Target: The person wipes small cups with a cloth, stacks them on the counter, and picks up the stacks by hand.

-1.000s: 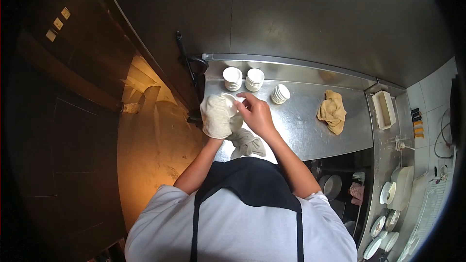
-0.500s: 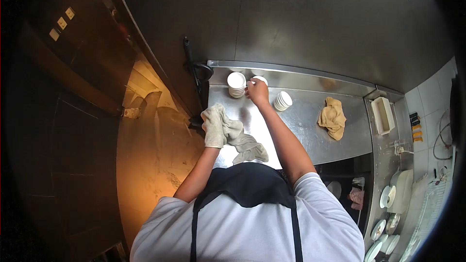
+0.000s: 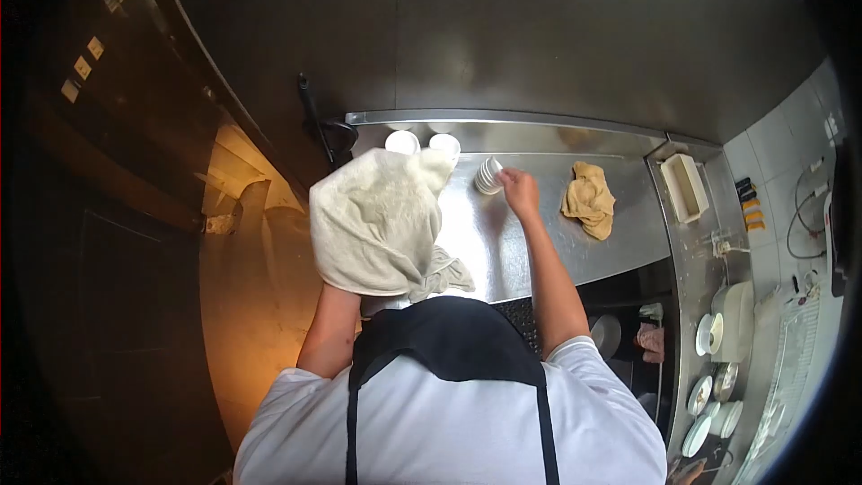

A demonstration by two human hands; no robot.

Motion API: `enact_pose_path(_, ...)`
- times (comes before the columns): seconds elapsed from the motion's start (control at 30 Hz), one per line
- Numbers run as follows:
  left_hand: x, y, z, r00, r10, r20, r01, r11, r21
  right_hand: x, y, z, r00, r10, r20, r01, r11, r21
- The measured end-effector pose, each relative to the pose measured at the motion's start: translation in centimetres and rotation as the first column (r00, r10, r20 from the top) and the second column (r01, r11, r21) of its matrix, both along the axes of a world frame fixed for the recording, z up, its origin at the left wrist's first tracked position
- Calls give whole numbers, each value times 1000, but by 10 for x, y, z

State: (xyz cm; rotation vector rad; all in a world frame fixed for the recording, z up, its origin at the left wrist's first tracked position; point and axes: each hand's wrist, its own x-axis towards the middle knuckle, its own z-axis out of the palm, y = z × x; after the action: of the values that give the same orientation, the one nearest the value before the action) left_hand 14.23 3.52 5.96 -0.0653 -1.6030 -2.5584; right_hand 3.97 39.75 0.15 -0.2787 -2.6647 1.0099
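Observation:
A large off-white towel [image 3: 377, 224] hangs spread over my left hand, which holds it up above the counter's left end. The fingers are hidden under the cloth, and only the wrist shows. Farther right, my right hand [image 3: 519, 190] pinches the rim at the near right side of a stack of small white bowls [image 3: 487, 178]; this stack leans to one side. Whether it grips one bowl or more I cannot tell. Behind the towel stand a white stack of bowls [image 3: 401, 142] and a second white stack [image 3: 444, 145], both partly covered by it.
A crumpled tan cloth [image 3: 589, 201] lies on the steel counter [image 3: 561, 251], right of my right hand. Beyond it sits a cream rectangular tray [image 3: 684, 188]. Several plates and dishes [image 3: 709, 334] line the right side. A black handle-like fitting [image 3: 316, 121] stands by the counter's left end.
My right hand has moved right, from the two rear stacks to the leaning stack. The towel has lifted and spread out over my left hand. The camera view has shifted a little.

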Motion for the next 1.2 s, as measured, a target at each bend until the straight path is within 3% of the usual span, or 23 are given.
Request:
enact_pose_path(0.03,-7,0,-19,986,83,-142,-145,847,-512,-7,5,-10,999,-45,-4,43,974,-221)
enact_pose_path(0.1,-11,7,-11,953,14,-304,-287,370,-883,-21,15,-25,992,-128,8,105,781,-616)
enact_pose_path(0.2,-13,44,42,953,-157,-259,-237,145,-961,-21,15,-15,960,-243,139,256,564,-785)
enact_pose_path(0.27,-16,66,80,947,-250,-203,-214,-18,-977,-16,-4,1,969,-236,-75,126,729,-673)
enact_pose_path(0.33,-22,67,69,901,-326,-285,-325,-74,-943,9,-42,36,970,-124,-210,-8,842,-539)
enact_pose_path(0.37,-29,64,39,843,-359,-400,-443,-45,-895,27,-65,60,971,-32,-238,-88,874,-478)
enact_pose_path(0.43,-31,59,12,835,-266,-481,-429,232,-873,54,-100,72,947,186,-262,-277,886,-371)
enact_pose_path(0.5,-25,58,2,947,-69,-315,-183,689,-702,73,-114,75,920,267,-287,-356,875,-329)
enact_pose_path(0.57,-22,53,-1,998,-15,-54,0,962,-272,82,-117,76,929,223,-296,-312,902,-300)
enact_pose_path(0.63,-19,40,12,978,-87,190,34,963,268,92,-104,50,956,275,-101,-291,928,-233)
enact_pose_path(0.67,-11,35,27,999,-31,24,33,994,-104,101,-101,38,943,333,-18,-332,929,-165)
enact_pose_path(0.7,-3,31,42,987,32,-157,-99,895,-436,113,-101,24,887,459,44,-447,880,-159)
enact_pose_path(0.77,-17,14,11,998,55,17,-55,998,27,140,-112,16,734,662,149,-678,728,102)
enact_pose_path(0.8,-20,7,2,996,88,11,-88,996,15,145,-115,11,635,742,214,-771,591,237)
enact_pose_path(0.87,-26,-6,-8,988,154,-2,-154,988,-12,136,-117,3,622,767,158,-781,594,192)
enact_pose_path(0.9,-24,-10,-8,964,221,-152,-259,912,-318,128,-118,3,633,764,125,-774,619,134)
enact_pose_path(0.97,-20,-12,-1,940,225,-257,-329,798,-505,117,-130,20,699,715,-18,-715,699,1)
enact_pose_path(1.0,-15,-2,10,956,215,-202,-284,858,-428,115,-142,49,700,704,-122,-701,710,73)
enact_pose_path(1.07,-8,13,25,999,46,-17,-46,998,-31,113,-161,103,671,672,-314,-643,738,206)
enact_pose_path(1.1,-7,17,32,990,-137,46,117,947,299,106,-165,106,627,701,-340,-630,713,309)
enact_pose_path(1.13,-8,20,39,947,-320,40,234,767,597,96,-171,110,573,734,-364,-609,679,410)
enact_pose_path(1.17,-1,34,45,962,-241,130,115,788,605,90,-178,114,511,769,-385,-580,639,506)
enact_pose_path(1.2,1,46,48,983,-93,160,16,903,430,86,-180,119,554,726,-407,-568,687,453)
